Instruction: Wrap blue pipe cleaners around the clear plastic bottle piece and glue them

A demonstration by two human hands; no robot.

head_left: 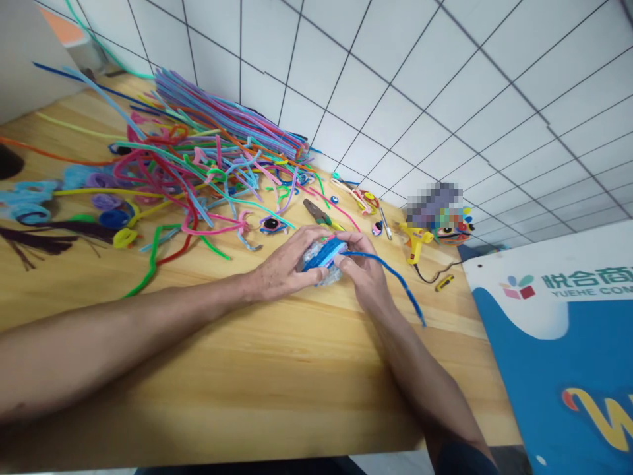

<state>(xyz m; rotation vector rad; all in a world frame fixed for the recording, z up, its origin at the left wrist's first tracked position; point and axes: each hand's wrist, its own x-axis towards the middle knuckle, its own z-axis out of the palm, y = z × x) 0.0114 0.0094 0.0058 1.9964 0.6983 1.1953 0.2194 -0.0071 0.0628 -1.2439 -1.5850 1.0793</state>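
Between my two hands is a small rounded bundle (324, 256), blue on top with pale, clear-looking material around its sides. A dark blue pipe cleaner (395, 275) runs from it, curving down to the right with its end free. My left hand (291, 264) wraps the bundle's left side, thumb along the lower edge. My right hand (363, 267) grips its right side, thumb pressed near where the pipe cleaner leaves. Fingers behind the bundle are partly hidden. Just beyond my left hand lie pliers (317, 214) and a craft eye (271, 225).
A thick bunch of pipe cleaners (227, 112) lies by the tiled wall (346, 79), with loose, tangled ones spread across the left. At right are a yellow glue gun (415, 243), a small yellow cutter (445, 284), a colourful ornament (452, 229) and a printed board (558, 343).
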